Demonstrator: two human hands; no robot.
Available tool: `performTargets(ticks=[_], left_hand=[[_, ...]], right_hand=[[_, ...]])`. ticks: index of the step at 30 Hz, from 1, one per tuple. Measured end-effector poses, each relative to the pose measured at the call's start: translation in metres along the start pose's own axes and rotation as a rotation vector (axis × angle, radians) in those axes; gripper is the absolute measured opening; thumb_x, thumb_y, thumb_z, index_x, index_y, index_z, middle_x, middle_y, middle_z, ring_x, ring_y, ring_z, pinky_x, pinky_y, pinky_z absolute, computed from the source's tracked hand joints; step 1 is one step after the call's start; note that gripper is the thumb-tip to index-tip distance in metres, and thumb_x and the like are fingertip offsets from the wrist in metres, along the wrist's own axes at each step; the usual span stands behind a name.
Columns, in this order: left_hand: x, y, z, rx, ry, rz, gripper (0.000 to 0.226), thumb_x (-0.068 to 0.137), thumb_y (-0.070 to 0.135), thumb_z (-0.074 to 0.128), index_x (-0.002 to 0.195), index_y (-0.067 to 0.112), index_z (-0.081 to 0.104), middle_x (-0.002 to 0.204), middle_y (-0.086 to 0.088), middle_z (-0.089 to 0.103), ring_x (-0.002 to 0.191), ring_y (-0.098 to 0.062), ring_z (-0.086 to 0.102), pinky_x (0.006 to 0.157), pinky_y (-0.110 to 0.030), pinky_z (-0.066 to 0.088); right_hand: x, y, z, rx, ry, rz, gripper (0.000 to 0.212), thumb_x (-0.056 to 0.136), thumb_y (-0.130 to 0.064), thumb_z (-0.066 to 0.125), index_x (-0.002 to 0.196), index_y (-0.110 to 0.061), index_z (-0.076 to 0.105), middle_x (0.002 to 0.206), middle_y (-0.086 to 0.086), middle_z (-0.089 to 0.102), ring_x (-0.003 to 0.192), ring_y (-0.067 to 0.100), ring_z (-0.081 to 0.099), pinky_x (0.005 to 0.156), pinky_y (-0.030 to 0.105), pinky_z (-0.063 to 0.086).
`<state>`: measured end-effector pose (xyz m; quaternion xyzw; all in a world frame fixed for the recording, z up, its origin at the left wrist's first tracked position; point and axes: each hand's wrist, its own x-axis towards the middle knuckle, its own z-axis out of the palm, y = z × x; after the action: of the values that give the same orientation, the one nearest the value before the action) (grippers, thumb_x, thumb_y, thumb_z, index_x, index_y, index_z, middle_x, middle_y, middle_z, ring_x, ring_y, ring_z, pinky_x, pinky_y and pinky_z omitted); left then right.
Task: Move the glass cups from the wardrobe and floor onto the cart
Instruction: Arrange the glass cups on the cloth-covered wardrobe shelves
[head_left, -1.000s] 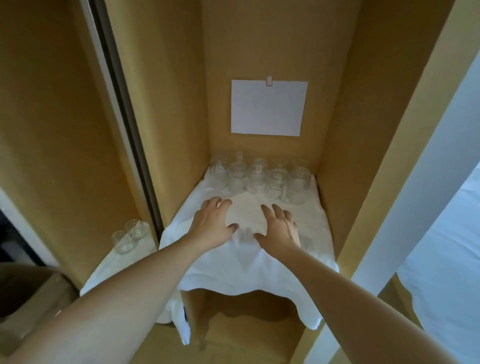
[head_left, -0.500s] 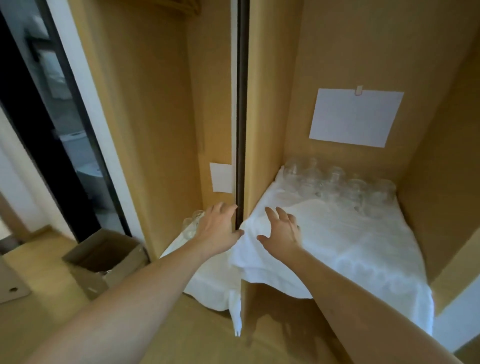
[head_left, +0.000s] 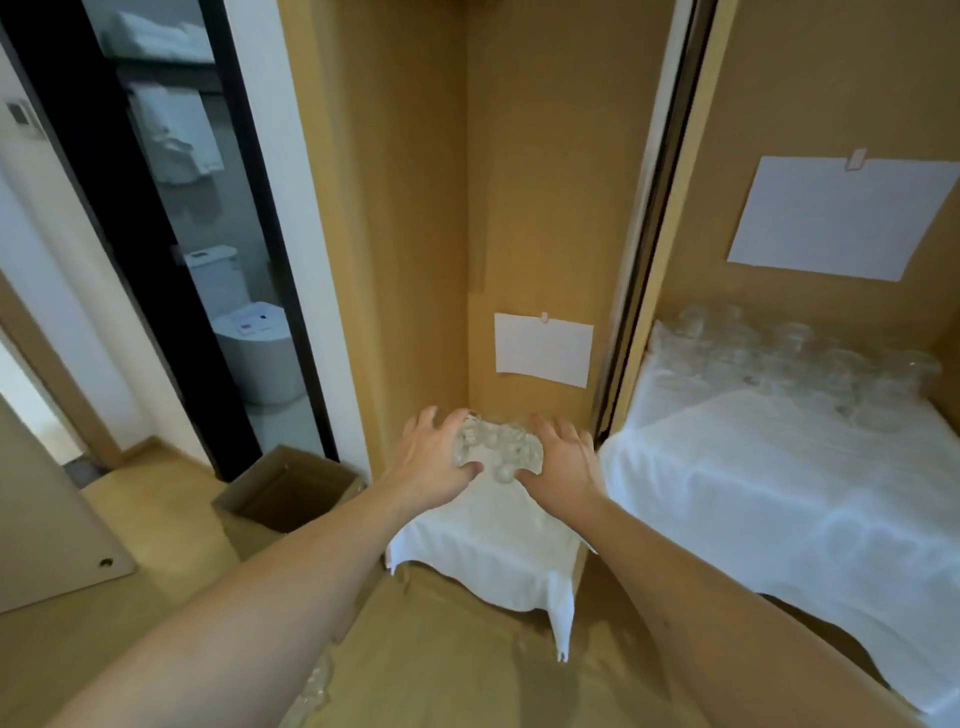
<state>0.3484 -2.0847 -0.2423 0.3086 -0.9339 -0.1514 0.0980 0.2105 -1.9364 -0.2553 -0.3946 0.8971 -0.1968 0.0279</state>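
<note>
Left hand: the left hand (head_left: 434, 462) reaches into the left wardrobe bay, fingers spread and bent against the left side of a cluster of glass cups (head_left: 497, 451); a full grip cannot be told.
Right hand: the right hand (head_left: 561, 462) mirrors it on the cluster's right side, fingers spread, thumb under the glasses.
Cups between hands: small clear glasses, bunched together, on a white cloth (head_left: 493, 540) just below both palms.
Right of the hands: a higher shelf under a second white cloth (head_left: 779, 499), more glass cups (head_left: 800, 358) at its back.
Above the hands: a paper sheet (head_left: 543, 349) on the back wall.
Left of the hands: an open cardboard box (head_left: 291, 488) on the floor.
</note>
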Motion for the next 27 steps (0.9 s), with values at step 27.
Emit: performTargets(ticks=[27], left_hand=[[0.187, -0.135, 0.073, -0.055, -0.224, -0.137, 0.083, 0.089, 0.058, 0.062, 0.157, 0.032, 0.020, 0.157, -0.010, 0.031, 0.143, -0.035, 0.030, 0.111, -0.048, 0.038]], right_hand=[[0.180, -0.016, 0.154, -0.055, -0.369, 0.153, 0.087, 0.093, -0.050, 0.064, 0.161, -0.034, 0.013, 0.165, 0.004, 0.023, 0.144, 0.030, 0.030, 0.111, 0.041, 0.041]])
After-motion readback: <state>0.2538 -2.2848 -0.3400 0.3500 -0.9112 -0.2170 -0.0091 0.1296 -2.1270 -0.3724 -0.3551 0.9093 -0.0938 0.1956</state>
